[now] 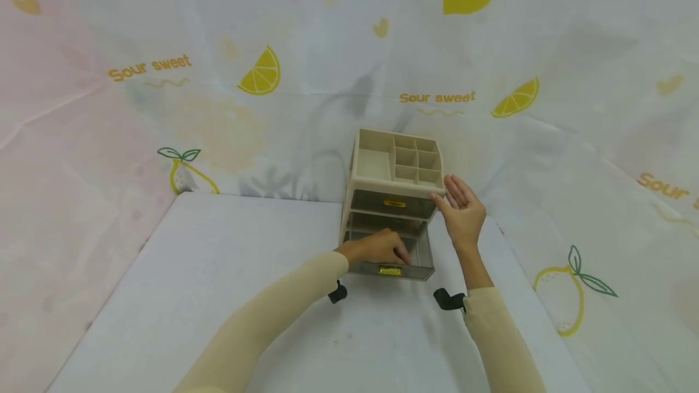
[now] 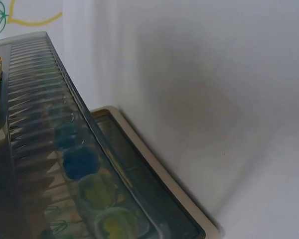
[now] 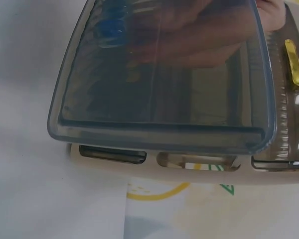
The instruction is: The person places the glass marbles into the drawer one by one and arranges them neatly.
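Observation:
A beige desktop organizer (image 1: pixel 395 185) with smoky see-through drawers stands against the back backdrop. Its lower drawer (image 1: pixel 417 272) is pulled out. My left hand (image 1: pixel 379 247) reaches over the front into that drawer, fingers bent downward; the fingertips and anything between them are hidden. Through the drawer wall, the left wrist view shows a blue round piece (image 2: pixel 80 163) beside a yellow-green round piece (image 2: pixel 97 191). A blue piece (image 3: pixel 110 32) also shows through the drawer in the right wrist view. My right hand (image 1: pixel 464 214) rests at the organizer's right corner, thumb at the front, fingers extended alongside.
The organizer's top holds one large and several small compartments (image 1: pixel 406 156). A shut upper drawer (image 1: pixel 371 201) with a gold handle (image 1: pixel 394 203) sits above the pulled-out one. White table surface (image 1: pixel 246 272) extends around it, with lemon-printed cloth (image 1: pixel 306 138) behind and beside.

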